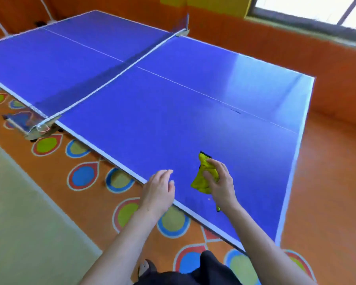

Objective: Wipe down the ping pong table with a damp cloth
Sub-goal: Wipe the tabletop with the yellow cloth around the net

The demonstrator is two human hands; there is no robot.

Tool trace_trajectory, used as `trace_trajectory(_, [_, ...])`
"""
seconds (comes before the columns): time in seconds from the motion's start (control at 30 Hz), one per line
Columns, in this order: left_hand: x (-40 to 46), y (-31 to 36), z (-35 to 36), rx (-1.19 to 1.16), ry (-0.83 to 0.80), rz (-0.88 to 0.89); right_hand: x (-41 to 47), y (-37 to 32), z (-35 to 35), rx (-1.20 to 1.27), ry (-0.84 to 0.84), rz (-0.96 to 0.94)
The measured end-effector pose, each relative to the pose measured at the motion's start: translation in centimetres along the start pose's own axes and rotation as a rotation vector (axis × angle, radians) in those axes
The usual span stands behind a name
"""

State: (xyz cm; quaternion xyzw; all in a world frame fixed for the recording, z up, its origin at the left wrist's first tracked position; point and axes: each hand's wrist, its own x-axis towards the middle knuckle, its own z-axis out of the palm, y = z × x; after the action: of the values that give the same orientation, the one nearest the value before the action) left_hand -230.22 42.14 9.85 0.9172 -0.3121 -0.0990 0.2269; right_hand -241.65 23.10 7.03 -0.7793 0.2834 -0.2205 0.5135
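Orange patterned floor (82, 177), window (308, 9), perhaps a shoe (145, 266).

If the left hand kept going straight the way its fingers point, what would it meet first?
Most likely only bare blue tabletop: the left hand, open at the near edge, points up the table, left of the yellow cloth. The net lies further on, though depth is unclear.

No text, brand, number or sign could be read anywhere; the only candidate was a pale printed strip on the net (95, 85) near the tabletop's (152, 124) left edge, blurred beyond reading.
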Motion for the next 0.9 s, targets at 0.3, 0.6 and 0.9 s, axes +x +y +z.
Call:
trace_trajectory(0.3, [7.5,4.5,2.6,-0.033,-0.239,0.303,-1.0,1.5,-5.0,-0.125,0.323,0.139])
trace_trajectory(0.6, [16.7,11.6,7.4,0.041,-0.34,0.454,5.0,7.2,-10.2,-0.141,0.467,0.25])
trace_trajectory(0.9, [28.5,18.2,15.4,0.185,-0.459,0.412,17.9,18.0,-18.5,-0.324,0.396,0.293])
